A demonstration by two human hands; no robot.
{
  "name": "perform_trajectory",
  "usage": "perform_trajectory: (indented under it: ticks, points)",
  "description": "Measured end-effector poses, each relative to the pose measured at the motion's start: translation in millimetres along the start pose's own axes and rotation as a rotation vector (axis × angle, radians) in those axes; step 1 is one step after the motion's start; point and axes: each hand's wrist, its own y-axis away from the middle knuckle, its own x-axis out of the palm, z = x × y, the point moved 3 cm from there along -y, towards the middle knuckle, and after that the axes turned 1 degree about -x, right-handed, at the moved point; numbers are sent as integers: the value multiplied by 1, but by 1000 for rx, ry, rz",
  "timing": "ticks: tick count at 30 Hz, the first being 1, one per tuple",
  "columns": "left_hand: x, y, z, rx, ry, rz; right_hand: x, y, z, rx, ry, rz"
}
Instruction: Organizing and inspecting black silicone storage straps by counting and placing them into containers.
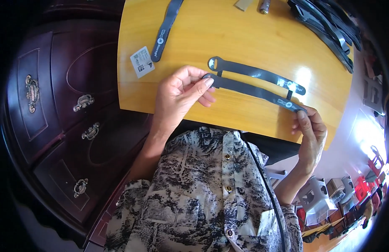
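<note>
The left hand (182,90) pinched one end of a black strap (254,91); the right hand (310,132) pinched the other. A second strap (253,72) lay just beyond both grips.

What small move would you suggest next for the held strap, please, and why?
Perhaps ease the held strap slightly away from the second strap: the left hand and right hand pinch its ends, and dark patches span the gap, so this might show any link.

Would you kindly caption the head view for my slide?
Left hand and right hand hold opposite ends of a dark strap.
</note>
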Motion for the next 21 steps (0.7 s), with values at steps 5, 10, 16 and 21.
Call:
perform_trajectory:
  ticks: [5,10,16,21]
  points:
    - [0,0,-7,78,-61,-88,-4,-2,-5,-50,-66,-123]
    - [0,-2,-5,69,-40,-67,-9,-3,-6,-124,-11,-182]
    - [2,-2,-11,114,-37,-72,-4,-2,2,-96,3,-209]
    - [1,-4,-6,120,-32,-96,-9,-2,-3,-84,-40,-233]
